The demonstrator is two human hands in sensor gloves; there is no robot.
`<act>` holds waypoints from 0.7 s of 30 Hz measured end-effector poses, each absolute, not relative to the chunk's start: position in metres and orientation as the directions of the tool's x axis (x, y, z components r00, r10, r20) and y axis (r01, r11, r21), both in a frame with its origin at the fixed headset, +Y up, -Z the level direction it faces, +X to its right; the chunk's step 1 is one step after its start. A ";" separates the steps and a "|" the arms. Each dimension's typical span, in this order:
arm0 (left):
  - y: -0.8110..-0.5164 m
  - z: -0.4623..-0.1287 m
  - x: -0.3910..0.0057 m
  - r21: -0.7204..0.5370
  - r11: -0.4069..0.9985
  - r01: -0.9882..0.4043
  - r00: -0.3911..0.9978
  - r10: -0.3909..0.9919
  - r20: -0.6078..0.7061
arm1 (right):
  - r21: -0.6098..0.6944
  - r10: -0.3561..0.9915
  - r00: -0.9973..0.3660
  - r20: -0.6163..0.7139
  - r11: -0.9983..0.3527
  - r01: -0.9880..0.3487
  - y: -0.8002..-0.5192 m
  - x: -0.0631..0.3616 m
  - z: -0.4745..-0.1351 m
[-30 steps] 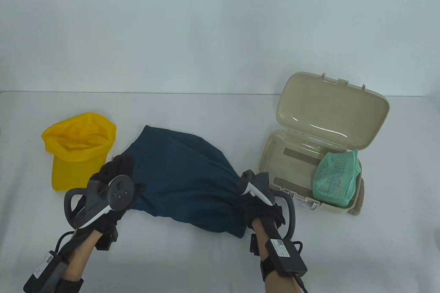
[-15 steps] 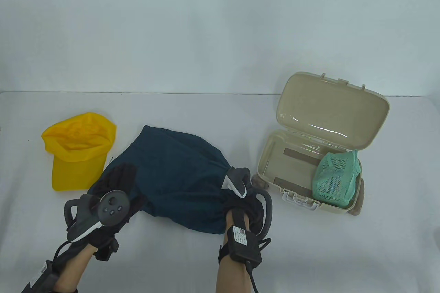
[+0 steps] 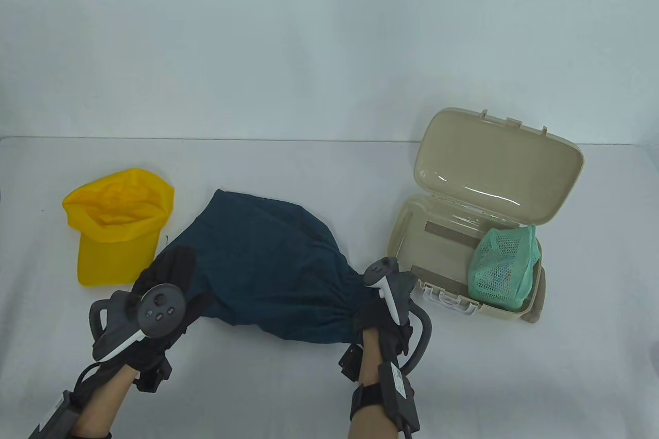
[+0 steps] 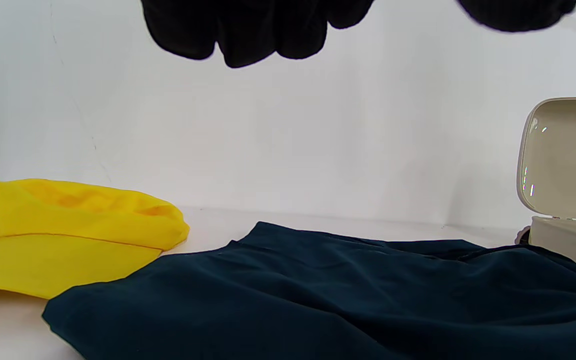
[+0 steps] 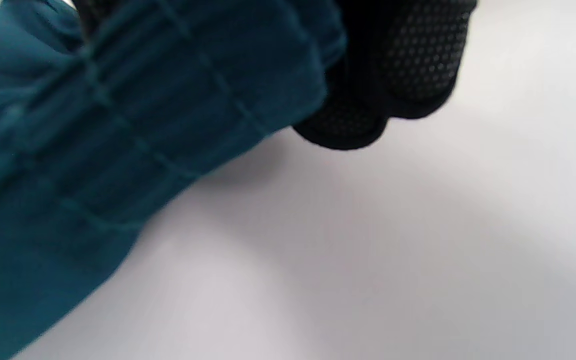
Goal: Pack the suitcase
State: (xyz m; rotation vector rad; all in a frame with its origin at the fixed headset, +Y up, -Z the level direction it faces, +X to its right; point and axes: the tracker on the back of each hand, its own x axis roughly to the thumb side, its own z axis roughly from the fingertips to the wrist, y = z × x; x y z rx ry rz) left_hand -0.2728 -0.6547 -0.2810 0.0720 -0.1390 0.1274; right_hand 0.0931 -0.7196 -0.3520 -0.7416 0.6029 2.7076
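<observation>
A dark teal cloth (image 3: 267,264) lies mid-table, also in the left wrist view (image 4: 348,295). My right hand (image 3: 366,314) grips its bunched right end; the right wrist view shows my fingertips (image 5: 398,75) closed around the gathered fabric (image 5: 133,125) just above the table. My left hand (image 3: 172,274) lies open over the cloth's left corner; its fingers (image 4: 248,35) hang free above the cloth. The beige suitcase (image 3: 412,233) stands open at the right with its lid (image 3: 494,166) up, and a green mesh bag (image 3: 504,266) lies in its right end.
A yellow cap (image 3: 118,223) lies at the left next to the cloth and shows in the left wrist view (image 4: 68,235). The suitcase's white latch (image 3: 448,300) faces the front, close to my right hand. A white wall stands behind the table.
My right hand drew the cloth's gathered end left, then back right toward the suitcase. My left hand slid a little down and left along the cloth's left corner.
</observation>
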 end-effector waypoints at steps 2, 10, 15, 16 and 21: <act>-0.655 -0.282 -0.273 0.058 0.990 -0.130 0.983 0.121 0.141 | 0.294 0.121 -0.863 -0.491 -0.909 -0.295 -0.699 0.092 -0.354; -0.658 -0.284 -0.275 0.045 0.993 -0.113 0.987 0.107 0.120 | 0.200 -0.090 -0.925 -0.369 -0.980 0.015 -0.613 0.094 -0.360; -0.660 -0.285 -0.276 0.029 0.993 -0.115 0.987 0.111 0.115 | 0.196 -0.339 -0.889 -0.307 -0.937 0.290 -0.587 0.074 -0.368; -0.660 -0.285 -0.276 0.023 0.993 -0.117 0.987 0.113 0.114 | 0.179 -0.375 -0.880 -0.291 -0.925 0.335 -0.583 0.065 -0.370; -0.666 -0.288 -0.276 -0.010 0.993 -0.119 0.986 0.120 0.112 | 0.138 -0.409 -0.890 -0.200 -0.911 0.388 -0.579 0.018 -0.372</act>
